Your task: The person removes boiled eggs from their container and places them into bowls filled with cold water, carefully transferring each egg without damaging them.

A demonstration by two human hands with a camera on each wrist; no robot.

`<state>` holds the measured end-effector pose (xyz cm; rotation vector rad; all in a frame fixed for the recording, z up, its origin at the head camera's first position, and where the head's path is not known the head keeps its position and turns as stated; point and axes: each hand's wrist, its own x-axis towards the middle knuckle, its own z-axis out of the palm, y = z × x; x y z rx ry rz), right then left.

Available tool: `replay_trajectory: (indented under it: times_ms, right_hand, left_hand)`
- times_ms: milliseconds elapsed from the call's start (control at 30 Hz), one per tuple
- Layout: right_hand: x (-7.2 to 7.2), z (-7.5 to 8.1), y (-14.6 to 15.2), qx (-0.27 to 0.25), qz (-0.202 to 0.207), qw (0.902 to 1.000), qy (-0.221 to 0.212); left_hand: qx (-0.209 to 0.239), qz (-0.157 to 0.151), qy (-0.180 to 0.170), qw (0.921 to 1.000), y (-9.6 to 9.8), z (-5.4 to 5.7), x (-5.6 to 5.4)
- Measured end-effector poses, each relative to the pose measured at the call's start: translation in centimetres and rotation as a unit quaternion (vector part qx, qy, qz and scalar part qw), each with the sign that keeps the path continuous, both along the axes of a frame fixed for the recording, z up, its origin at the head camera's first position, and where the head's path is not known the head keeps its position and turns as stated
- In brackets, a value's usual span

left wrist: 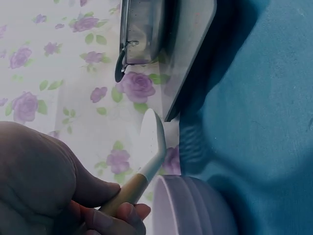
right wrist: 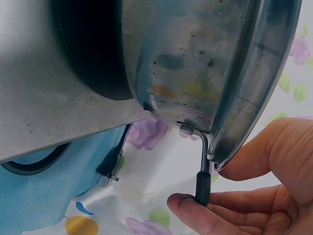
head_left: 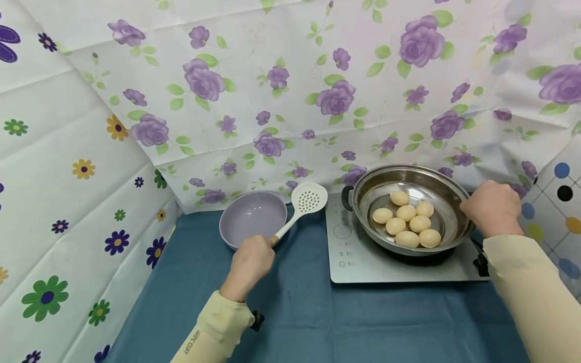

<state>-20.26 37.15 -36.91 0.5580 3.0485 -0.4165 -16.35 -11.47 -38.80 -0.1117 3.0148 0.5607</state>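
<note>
My left hand (head_left: 252, 262) grips the wooden handle of a white slotted skimmer (head_left: 309, 198). The perforated head is raised between a purple bowl (head_left: 247, 221) and a steel pan (head_left: 457, 201). In the left wrist view, thumb and fingers wrap the skimmer's wooden handle (left wrist: 131, 193) near the bowl's rim. Several pale eggs (head_left: 419, 223) lie inside the pan. My right hand (head_left: 492, 207) holds the pan at its right side. In the right wrist view, fingers curl round the black side handle (right wrist: 203, 187), with the thumb at the rim.
Beneath the pan is a silver induction cooker (head_left: 342, 269) on a blue cloth (head_left: 299, 312). A power plug (right wrist: 108, 169) on a black cord hangs by the cooker's right side. Flowered sheets (head_left: 272, 101) form walls behind and at the left.
</note>
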Motion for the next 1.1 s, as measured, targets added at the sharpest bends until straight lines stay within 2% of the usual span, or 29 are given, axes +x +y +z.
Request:
replay_trajectory:
  times_ms: [233,533,1100]
  right_hand:
    - [0.1,0.0,-0.2,0.002,0.002,0.9999,0.011]
    - [0.1,0.0,-0.2,0.002,0.000,0.9999,0.014]
    - [0.1,0.0,-0.4,0.001,0.000,1.0000,0.004]
  left_hand:
    - [-0.016,0.004,-0.018,0.9997,0.3,-0.9,-0.2]
    - [-0.021,-0.028,-0.036,0.9987,0.8,-1.9,-0.4]
    - [0.013,0.001,-0.078,0.9969,0.6,-3.0,-0.5]
